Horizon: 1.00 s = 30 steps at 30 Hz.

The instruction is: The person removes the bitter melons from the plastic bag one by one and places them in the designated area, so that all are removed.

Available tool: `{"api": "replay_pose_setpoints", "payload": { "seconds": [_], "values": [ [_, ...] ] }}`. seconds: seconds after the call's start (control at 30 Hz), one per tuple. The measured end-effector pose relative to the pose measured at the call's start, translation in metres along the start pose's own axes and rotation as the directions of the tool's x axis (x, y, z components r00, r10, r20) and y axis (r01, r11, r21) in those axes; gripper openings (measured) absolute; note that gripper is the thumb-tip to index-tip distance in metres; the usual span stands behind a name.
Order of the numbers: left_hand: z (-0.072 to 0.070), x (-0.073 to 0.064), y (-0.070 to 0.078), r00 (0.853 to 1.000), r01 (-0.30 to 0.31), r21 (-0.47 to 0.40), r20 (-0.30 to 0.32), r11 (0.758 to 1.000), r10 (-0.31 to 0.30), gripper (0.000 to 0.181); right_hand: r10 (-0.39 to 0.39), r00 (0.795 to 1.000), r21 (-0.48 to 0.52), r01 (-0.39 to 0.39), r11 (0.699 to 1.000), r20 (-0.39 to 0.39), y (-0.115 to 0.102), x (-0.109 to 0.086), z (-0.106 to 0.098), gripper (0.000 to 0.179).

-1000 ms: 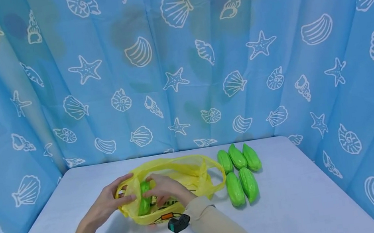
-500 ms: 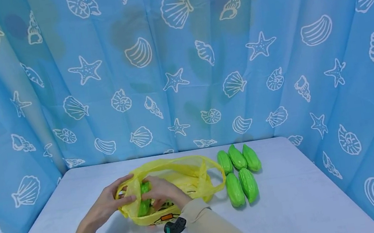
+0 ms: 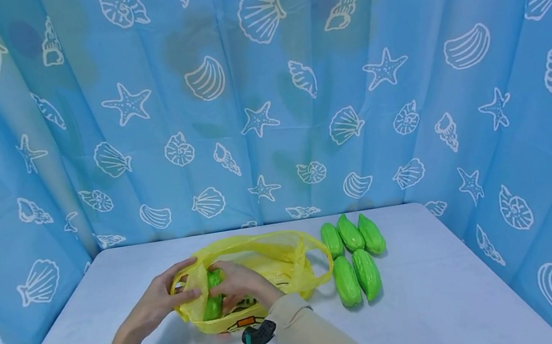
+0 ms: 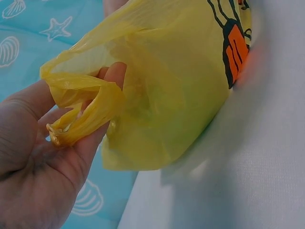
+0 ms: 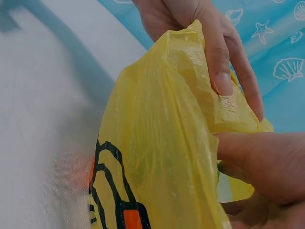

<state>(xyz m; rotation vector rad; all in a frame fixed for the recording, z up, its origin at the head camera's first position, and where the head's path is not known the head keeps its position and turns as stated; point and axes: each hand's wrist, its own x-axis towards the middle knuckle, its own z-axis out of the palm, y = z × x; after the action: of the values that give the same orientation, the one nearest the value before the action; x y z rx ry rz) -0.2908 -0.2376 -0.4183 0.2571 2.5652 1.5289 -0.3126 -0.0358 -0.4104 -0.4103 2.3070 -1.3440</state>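
A yellow plastic bag [image 3: 299, 275] lies on the table with its mouth open, dark and orange print on its side. My left hand [image 3: 153, 300] grips the bag's left end, and in the left wrist view the gathered handle [image 4: 88, 112] lies between thumb and fingers. Inside the mouth, my right hand [image 3: 241, 281] holds a bumpy green bitter melon [image 3: 214, 305] near the left end. The right wrist view shows the right hand [image 5: 271, 167] reaching past the bag's rim, where the plastic hides most of the melon and some fingertips.
Several more green bitter melons [image 3: 347, 280] lie in two rows on the white table [image 3: 445, 301], right of the bag. A blue curtain [image 3: 266, 108] with white shell prints stands behind and at both sides.
My right hand has shifted slightly left inside the bag and its fingers have come over the bitter melon. The left hand, bag and loose melons have stayed put.
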Motion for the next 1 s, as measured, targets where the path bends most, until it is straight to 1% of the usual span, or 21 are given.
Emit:
{"api": "replay_pose_setpoints", "payload": {
  "seconds": [0.2, 0.37, 0.47, 0.6, 0.7, 1.0],
  "values": [
    [0.0, 0.001, 0.0, 1.0, 0.003, -0.006, -0.001, 1.0, -0.003, 0.08, -0.018, 0.999, 0.036, 0.017, 0.999, 0.027, 0.003, -0.001, -0.002, 0.062],
    [0.0, 0.001, 0.001, 1.0, 0.004, 0.0, -0.002, 1.0, -0.004, 0.08, -0.014, 0.999, 0.076, 0.01, 0.997, 0.045, 0.005, -0.002, -0.005, 0.063],
    [0.0, 0.001, 0.001, 1.0, 0.008, 0.001, 0.0, 1.0, -0.008, 0.08, -0.003, 0.999, 0.073, 0.0, 0.997, 0.04, 0.007, -0.001, -0.008, 0.065],
    [-0.001, 0.002, 0.001, 1.0, 0.011, 0.004, 0.001, 1.0, -0.011, 0.081, 0.011, 1.0, 0.043, -0.012, 0.999, 0.011, 0.009, -0.001, -0.013, 0.064],
    [-0.002, 0.002, 0.001, 1.0, 0.009, 0.004, 0.002, 1.0, -0.009, 0.081, 0.017, 1.0, 0.039, -0.016, 0.999, -0.007, 0.01, -0.002, -0.018, 0.063],
    [-0.003, 0.0, -0.001, 1.0, 0.007, 0.005, 0.001, 1.0, -0.007, 0.08, 0.012, 1.0, 0.074, -0.013, 0.997, 0.007, 0.017, -0.005, -0.033, 0.061]
  ]
}}
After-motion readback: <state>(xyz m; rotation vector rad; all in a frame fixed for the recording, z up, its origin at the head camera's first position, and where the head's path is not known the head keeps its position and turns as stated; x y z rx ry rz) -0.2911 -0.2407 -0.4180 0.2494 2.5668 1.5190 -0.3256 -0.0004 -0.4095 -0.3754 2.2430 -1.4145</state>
